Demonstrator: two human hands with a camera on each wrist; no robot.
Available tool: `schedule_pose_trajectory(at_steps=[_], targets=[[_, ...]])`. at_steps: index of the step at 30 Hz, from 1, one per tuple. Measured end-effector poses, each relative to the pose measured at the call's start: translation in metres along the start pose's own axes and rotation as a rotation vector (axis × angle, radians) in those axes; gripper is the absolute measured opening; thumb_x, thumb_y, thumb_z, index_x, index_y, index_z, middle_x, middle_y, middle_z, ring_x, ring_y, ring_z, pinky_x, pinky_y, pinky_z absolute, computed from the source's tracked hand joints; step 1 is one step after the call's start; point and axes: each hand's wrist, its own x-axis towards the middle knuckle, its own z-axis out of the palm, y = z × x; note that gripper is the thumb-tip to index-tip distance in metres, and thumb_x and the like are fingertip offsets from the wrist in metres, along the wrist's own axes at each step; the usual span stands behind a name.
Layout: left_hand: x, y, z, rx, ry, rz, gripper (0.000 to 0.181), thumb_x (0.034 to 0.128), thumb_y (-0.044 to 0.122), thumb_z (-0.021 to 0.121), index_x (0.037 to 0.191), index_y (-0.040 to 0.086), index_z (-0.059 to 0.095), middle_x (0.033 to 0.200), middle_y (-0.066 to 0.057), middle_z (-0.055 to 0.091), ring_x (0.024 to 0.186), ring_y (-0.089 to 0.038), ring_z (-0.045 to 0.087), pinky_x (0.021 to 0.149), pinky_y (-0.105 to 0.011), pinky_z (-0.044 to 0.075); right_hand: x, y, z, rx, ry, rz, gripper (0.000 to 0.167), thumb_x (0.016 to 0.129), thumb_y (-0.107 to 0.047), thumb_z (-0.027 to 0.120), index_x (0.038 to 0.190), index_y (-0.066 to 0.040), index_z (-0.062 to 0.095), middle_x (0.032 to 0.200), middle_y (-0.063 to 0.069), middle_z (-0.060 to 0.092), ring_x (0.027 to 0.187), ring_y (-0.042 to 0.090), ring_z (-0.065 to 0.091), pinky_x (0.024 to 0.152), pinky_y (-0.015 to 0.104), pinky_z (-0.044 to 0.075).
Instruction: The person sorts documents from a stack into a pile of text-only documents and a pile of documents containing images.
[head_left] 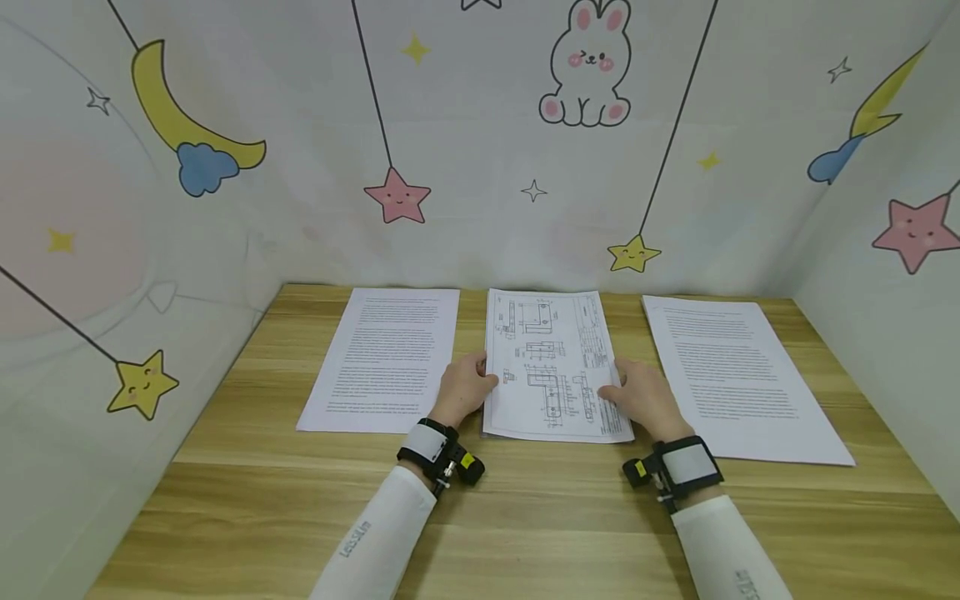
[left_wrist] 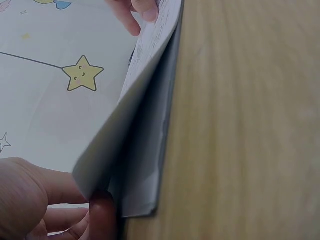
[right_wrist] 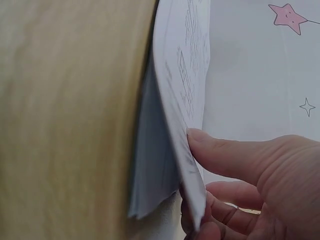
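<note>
Two hands pinch a drawing sheet point(head_left: 551, 342) at the centre of the head view, the left hand point(head_left: 463, 390) at its left edge, the right hand point(head_left: 647, 398) at its right edge. The sheet is white, printed with thin dark outlines of L-shaped and narrow parts, small figures and measuring lines; a block of fine print runs along its right side. It lies above a wooden table point(head_left: 547, 533), between a text page point(head_left: 382, 358) left of centre and a stack of printed paper point(head_left: 738, 375) at centre right.

In the left wrist view, its near corner, at lower left, bends up from the greyish papers point(left_wrist: 150, 165) underneath, leaving a wedge-shaped gap. In the right wrist view the sheet bows away from those papers towards the lower middle, with the right thumb on the printed face and fingers behind.
</note>
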Motion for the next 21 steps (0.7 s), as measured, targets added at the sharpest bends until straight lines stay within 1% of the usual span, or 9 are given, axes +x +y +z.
schedule_pose_trajectory(at_steps=[3, 5, 10, 12, 17, 21], targets=[[-0.0006, 0.0002, 0.0001, 0.003, 0.01, 0.0, 0.031, 0.0914, 0.013, 0.063, 0.122, 0.006, 0.063, 0.081, -0.004, 0.056, 0.07, -0.016, 0.054, 0.054, -0.022, 0.039, -0.0002, -0.0003, 0.0001, -0.002, 0.0, -0.002, 0.02, 0.088, -0.02, 0.072, 0.092, -0.002, 0.064, 0.069, 0.005, 0.056, 0.061, 0.016, 0.052, 0.053, 0.026, 0.036], [-0.0009, -0.0001, 0.0003, 0.004, 0.016, 0.001, 0.034, 0.0912, 0.013, 0.063, 0.124, 0.005, 0.063, 0.082, -0.004, 0.057, 0.069, -0.016, 0.054, 0.053, -0.021, 0.039, -0.0004, -0.0004, 0.0001, -0.003, 0.0, -0.001, 0.019, 0.088, -0.02, 0.072, 0.089, -0.003, 0.063, 0.068, 0.004, 0.055, 0.06, 0.016, 0.051, 0.053, 0.026, 0.035], [-0.0011, -0.0006, 0.0005, 0.012, 0.033, -0.013, 0.046, 0.0907, 0.015, 0.065, 0.136, 0.006, 0.06, 0.091, -0.008, 0.064, 0.071, -0.016, 0.057, 0.054, -0.021, 0.04, -0.0009, -0.0006, -0.0005, -0.028, 0.005, 0.003, 0.022, 0.088, -0.021, 0.072, 0.081, -0.005, 0.059, 0.065, 0.002, 0.049, 0.058, 0.015, 0.048, 0.052, 0.026, 0.033], [-0.0015, -0.0004, -0.0003, 0.014, 0.043, -0.021, 0.048, 0.0906, 0.017, 0.065, 0.137, 0.006, 0.059, 0.095, -0.009, 0.066, 0.07, -0.015, 0.058, 0.053, -0.021, 0.04, -0.0013, -0.0009, -0.0011, -0.037, 0.006, 0.006, 0.024, 0.088, -0.022, 0.072, 0.079, -0.006, 0.057, 0.063, 0.001, 0.047, 0.057, 0.015, 0.047, 0.051, 0.026, 0.031], [-0.0025, -0.0008, -0.0028, -0.01, 0.05, -0.025, 0.041, 0.0904, 0.016, 0.063, 0.13, 0.006, 0.065, 0.093, -0.007, 0.067, 0.059, -0.011, 0.057, 0.048, -0.019, 0.041, -0.0025, -0.0021, -0.0019, -0.039, 0.005, 0.007, 0.024, 0.088, -0.023, 0.072, 0.079, -0.007, 0.058, 0.062, 0.0, 0.046, 0.057, 0.014, 0.047, 0.051, 0.026, 0.03], [-0.0026, -0.0013, -0.0032, -0.026, 0.046, -0.012, 0.024, 0.0904, 0.015, 0.062, 0.111, 0.006, 0.07, 0.079, -0.004, 0.062, 0.053, -0.01, 0.054, 0.046, -0.019, 0.039, -0.0031, -0.0028, -0.0025, -0.042, 0.005, 0.008, 0.024, 0.089, -0.024, 0.071, 0.078, -0.007, 0.057, 0.062, 0.0, 0.046, 0.056, 0.014, 0.046, 0.051, 0.026, 0.03]])
